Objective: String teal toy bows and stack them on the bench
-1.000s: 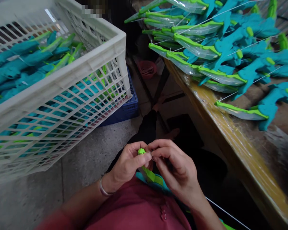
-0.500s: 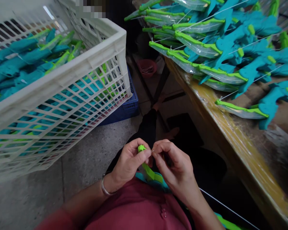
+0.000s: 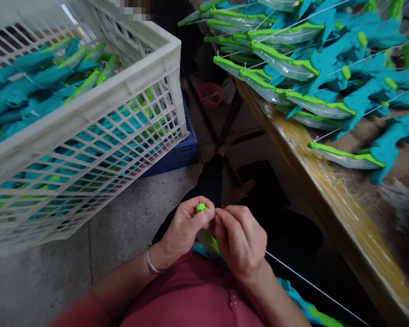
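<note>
My left hand [image 3: 186,225] is closed on a green and teal plastic toy [image 3: 204,227], gripping it just below its green tip in front of my chest. My right hand [image 3: 240,238] is pressed against that tip with thumb and forefinger pinched together; what they pinch is too small to name. A thin white string [image 3: 310,285] runs from under my right hand down to the right. More of the teal and green plastic [image 3: 303,309] shows in my lap.
A white lattice crate [image 3: 98,113] full of the same teal toys stands at my left, over a blue crate [image 3: 180,154]. On the right, a workbench [image 3: 327,190] holds many such toys [image 3: 306,68] strung on white strings. Grey concrete floor lies below.
My right hand has moved left and closed up against the toy's tip. The string's visible end has shifted left with it. My left hand keeps its grip.
</note>
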Demonstrator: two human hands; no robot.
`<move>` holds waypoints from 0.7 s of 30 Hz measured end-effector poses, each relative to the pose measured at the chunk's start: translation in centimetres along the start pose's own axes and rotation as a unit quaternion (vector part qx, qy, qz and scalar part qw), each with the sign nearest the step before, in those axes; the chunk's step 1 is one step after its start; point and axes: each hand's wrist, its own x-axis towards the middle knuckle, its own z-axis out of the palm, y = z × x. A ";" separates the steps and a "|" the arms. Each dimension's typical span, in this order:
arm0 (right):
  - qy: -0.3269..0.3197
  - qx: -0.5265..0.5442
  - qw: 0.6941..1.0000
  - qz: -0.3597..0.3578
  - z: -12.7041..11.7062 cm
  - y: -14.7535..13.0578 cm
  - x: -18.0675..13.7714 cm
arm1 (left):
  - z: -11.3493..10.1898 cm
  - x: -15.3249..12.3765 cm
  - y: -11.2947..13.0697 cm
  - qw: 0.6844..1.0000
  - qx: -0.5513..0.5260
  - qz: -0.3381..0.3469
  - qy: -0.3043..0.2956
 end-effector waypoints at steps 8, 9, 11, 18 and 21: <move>0.011 -0.042 0.999 -0.003 0.0 0.3 0.1 | 0.1 0.2 -0.5 1.000 0.015 0.008 0.002; 0.013 -0.044 0.999 -0.003 0.0 0.3 0.0 | 0.1 0.2 -0.6 1.000 0.015 0.010 0.001; 0.018 -0.045 0.999 -0.003 0.0 0.3 -0.1 | 0.1 0.2 -0.6 1.000 0.012 0.010 0.000; 0.054 -0.022 0.998 0.022 0.1 0.2 0.1 | 0.2 0.2 -0.2 1.000 0.004 0.010 -0.010; 0.064 -0.013 0.997 0.045 -0.1 0.1 0.3 | 0.3 0.2 -0.2 1.000 -0.014 0.005 -0.016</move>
